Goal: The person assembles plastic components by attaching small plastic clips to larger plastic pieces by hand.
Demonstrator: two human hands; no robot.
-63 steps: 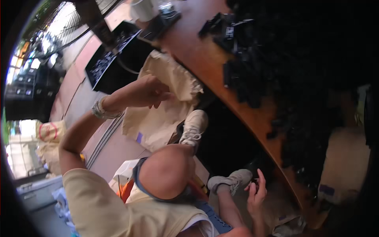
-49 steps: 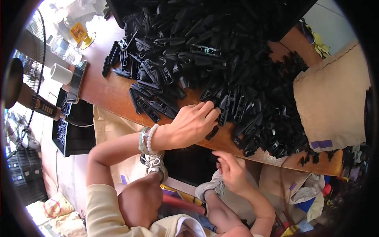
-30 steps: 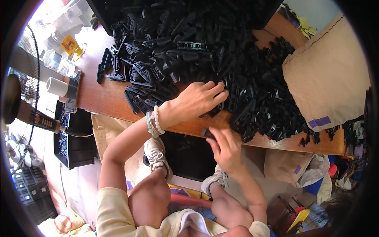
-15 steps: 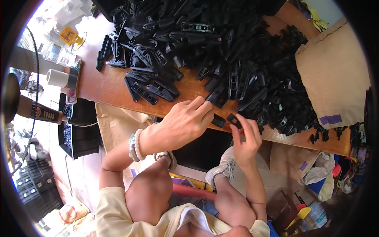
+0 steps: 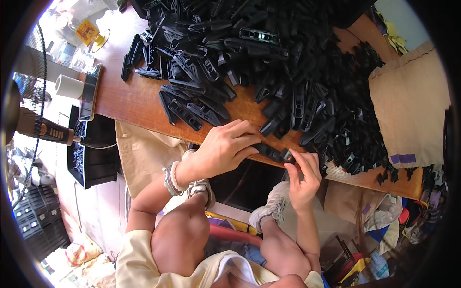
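Note:
My left hand (image 5: 229, 146) is closed round one end of a long black plastic part (image 5: 270, 152), low over the near edge of the table. Its far end sticks out to the right. Between thumb and forefinger my right hand (image 5: 303, 180) pinches a small black plastic piece (image 5: 287, 155), which sits at that end. Whether it is fitted in or only touching, I cannot tell. Beyond my hands a big heap of similar long black parts (image 5: 204, 113) covers the wooden table (image 5: 139, 103). To the right lies a heap of smaller black pieces (image 5: 353, 144).
A brown paper sack (image 5: 408, 110) stands at the right on the table. On the left are a fan (image 5: 48, 129), a white roll (image 5: 69, 87), a yellow-orange object (image 5: 88, 32) and a black bin (image 5: 96, 158) holding dark parts. Brown cloth or paper (image 5: 146, 153) hangs below the table edge.
The small piece in my right hand has come up against the end of the long part; a gap showed between them before. The whole view has shifted slightly.

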